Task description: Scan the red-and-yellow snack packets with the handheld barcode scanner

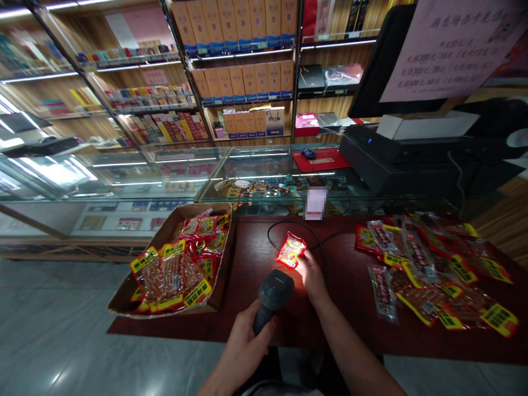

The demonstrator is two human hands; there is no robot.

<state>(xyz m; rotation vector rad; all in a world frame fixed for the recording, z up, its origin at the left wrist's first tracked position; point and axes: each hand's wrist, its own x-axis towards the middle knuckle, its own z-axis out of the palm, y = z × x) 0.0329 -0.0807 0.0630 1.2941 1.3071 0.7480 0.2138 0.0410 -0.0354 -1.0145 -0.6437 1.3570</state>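
My left hand point(252, 336) is wrapped round the handle of a dark grey barcode scanner point(277, 289), its head pointing away from me. Ahead of it, my right hand point(312, 276) pinches a small red and yellow snack packet point(291, 250) by its right edge. Bright light from the scanner falls on the packet and on those fingers. Left of my hands stands an open cardboard box point(228, 258) filled with red and yellow snack packets point(171, 275). To the right, a loose heap of similar packets point(429, 300) and narrow clear-wrapped ones point(383, 291) lies on the dark red table point(256, 225).
A black cable point(270, 236) loops over the table behind the packet. Beyond it runs a glass display counter point(247, 165) with a red mouse pad point(330, 159). A dark monitor point(377, 66) stands at right. Shelves of boxed goods point(247, 82) line the back wall.
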